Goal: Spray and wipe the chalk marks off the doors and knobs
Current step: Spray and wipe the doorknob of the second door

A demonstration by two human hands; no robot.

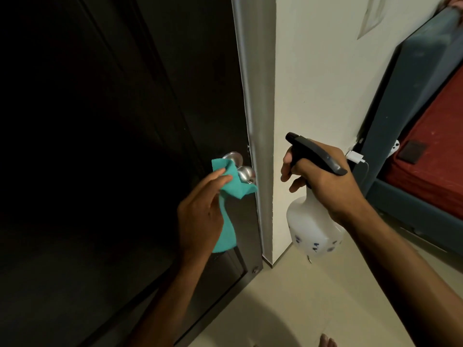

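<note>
Teal cloth (226,196), silver knob (244,172), white bottle (310,229) (blue specks), dark door (112,146).

Shiny metal knob (244,172), matt teal cloth (229,194), translucent plastic spray btl (312,229), dark semi-gloss door (112,146)

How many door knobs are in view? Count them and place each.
1: a round silver metal door knob on the dark door, near its right edge, partly covered by the teal cloth in the left hand. Others may be out of view.

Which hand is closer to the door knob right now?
Left. The left hand holds the teal cloth right against the door knob. The right hand grips the spray bottle off to the knob's right, past the door frame.
</note>
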